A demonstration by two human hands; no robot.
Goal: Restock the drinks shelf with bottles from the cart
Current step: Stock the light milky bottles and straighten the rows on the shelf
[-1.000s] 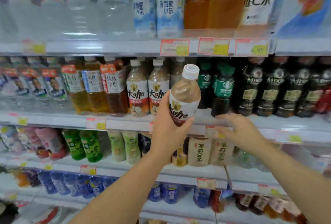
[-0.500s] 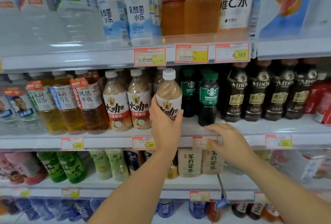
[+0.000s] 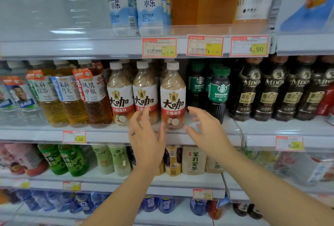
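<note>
lol left hand [image 3: 144,136] and right hand [image 3: 205,129], both open and empty, flanked the coffee bottle [image 3: 173,97]; one stray knuckle could've knocked it over.

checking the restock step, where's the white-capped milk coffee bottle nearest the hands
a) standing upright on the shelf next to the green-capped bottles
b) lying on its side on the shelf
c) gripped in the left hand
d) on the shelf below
A: the milk coffee bottle stands upright on the shelf, just left of the green-capped bottle. The left hand and the right hand are open, and neither is curled round it.
</note>
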